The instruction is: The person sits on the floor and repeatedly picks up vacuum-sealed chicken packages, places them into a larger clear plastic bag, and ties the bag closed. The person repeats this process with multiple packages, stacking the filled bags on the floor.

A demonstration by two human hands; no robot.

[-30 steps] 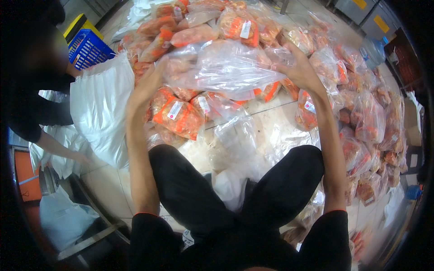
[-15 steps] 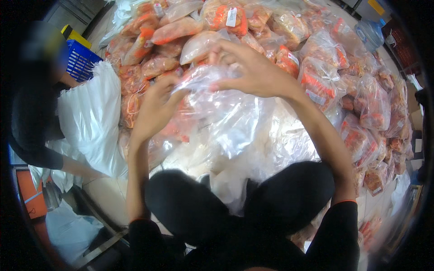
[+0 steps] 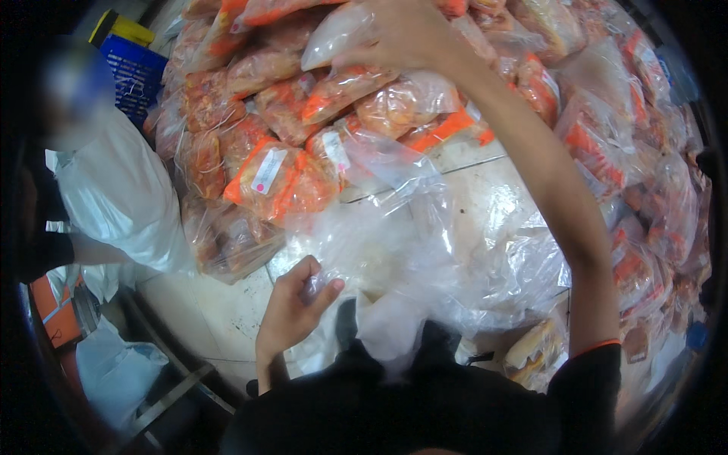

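Note:
My left hand (image 3: 292,309) is low in front of me, its thumb and fingers pinching the edge of a clear plastic bag (image 3: 379,243). That bag is large, loose and crumpled, and spreads over the floor and up against my lap. My right arm stretches far forward, and my right hand (image 3: 406,38) is curled over a pale, cloudy plastic bag (image 3: 337,34) on the pile. Its thumb shows along the lower side of this bag; the other fingers are partly hidden. Below it lie clear bags of orange-red food (image 3: 280,178), some with white labels.
Bagged food (image 3: 607,136) is heaped across the front and right side. At left, a person with a blurred head sits by a white woven sack (image 3: 114,189). A blue crate (image 3: 133,76) stands behind it. Pale floor tiles (image 3: 493,182) show between pile and lap.
My hands have parted: the left came down toward my lap with the clear bag, while the right reached forward to the pale bag. The view has tilted, and the labelled bags in front now show.

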